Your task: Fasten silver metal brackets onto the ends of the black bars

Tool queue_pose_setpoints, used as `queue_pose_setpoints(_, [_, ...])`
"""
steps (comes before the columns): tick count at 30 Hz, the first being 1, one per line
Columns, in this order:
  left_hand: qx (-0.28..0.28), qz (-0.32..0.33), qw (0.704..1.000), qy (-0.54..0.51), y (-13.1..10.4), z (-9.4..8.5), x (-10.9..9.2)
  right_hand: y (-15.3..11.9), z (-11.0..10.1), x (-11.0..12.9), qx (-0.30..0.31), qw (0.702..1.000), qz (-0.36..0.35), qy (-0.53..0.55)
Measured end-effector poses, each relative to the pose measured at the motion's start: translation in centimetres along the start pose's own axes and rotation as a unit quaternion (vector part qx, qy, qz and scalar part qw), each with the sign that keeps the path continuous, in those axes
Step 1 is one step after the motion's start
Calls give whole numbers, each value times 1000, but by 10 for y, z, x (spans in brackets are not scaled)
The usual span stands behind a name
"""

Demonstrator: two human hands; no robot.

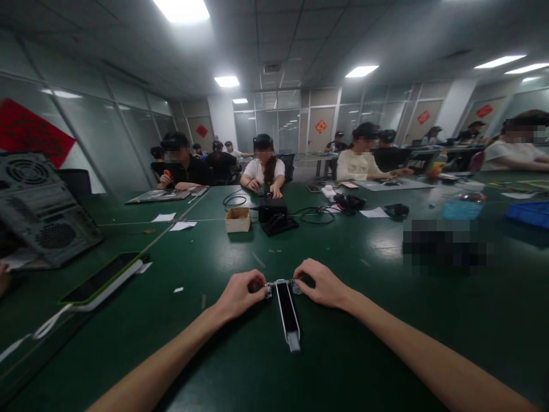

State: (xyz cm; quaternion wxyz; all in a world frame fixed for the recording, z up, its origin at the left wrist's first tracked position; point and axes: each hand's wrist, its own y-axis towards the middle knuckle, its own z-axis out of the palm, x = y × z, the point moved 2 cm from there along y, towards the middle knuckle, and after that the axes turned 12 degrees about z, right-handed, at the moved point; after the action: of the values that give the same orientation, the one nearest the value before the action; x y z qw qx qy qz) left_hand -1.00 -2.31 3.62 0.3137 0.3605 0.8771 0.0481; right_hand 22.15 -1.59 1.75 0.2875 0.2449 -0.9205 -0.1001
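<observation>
A slim device with a black face and white rim (287, 309) lies on the green table, a pale grey tab at its near end. My left hand (240, 293) pinches a small grey, shiny piece (269, 290) beside the far left end of the device. With thumb and fingers closed, my right hand (321, 283) grips a similar small grey piece (297, 288) on the other side. Whether the two pieces are joined to each other or to the device, I cannot tell. Both forearms reach in from the near edge of the view.
Ahead stand a small cardboard box (238, 220) and a black device (273, 210) with cables. To the left are a green-rimmed phone-like slab (103, 277) and a computer case (43, 209). A blue tray (529, 214) sits far right. Several people work across the table.
</observation>
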Motion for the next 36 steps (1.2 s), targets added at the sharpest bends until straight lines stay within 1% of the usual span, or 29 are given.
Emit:
queue_pose_setpoints(4, [-15, 6, 999, 36, 0, 0, 2, 2, 3, -4, 11, 1000, 14, -17])
queue_pose_setpoints(8, [-19, 3, 999, 40, 0, 3, 5, 3, 4, -5, 12, 1000, 7, -11])
queue_pose_setpoints(14, [-12, -4, 999, 29, 2, 4, 5, 3, 5, -6, 19, 1000, 5, 12])
queue_pose_setpoints(22, [-30, -19, 999, 8, 2, 5, 8, 2, 5, -7, 30, 999, 12, 24])
queue_pose_setpoints(28, [-10, -51, 999, -13, 4, 6, 8, 2, 7, -6, 19, 1000, 2, 24])
queue_pose_setpoints(32, [-9, -48, 999, -15, 4, 5, 6, 2, 7, -6, 14, 1000, 1, 23])
queue_pose_setpoints(36, [-22, -37, 999, -22, 3, 6, 9, 2, 7, -5, 18, 1000, 7, 24])
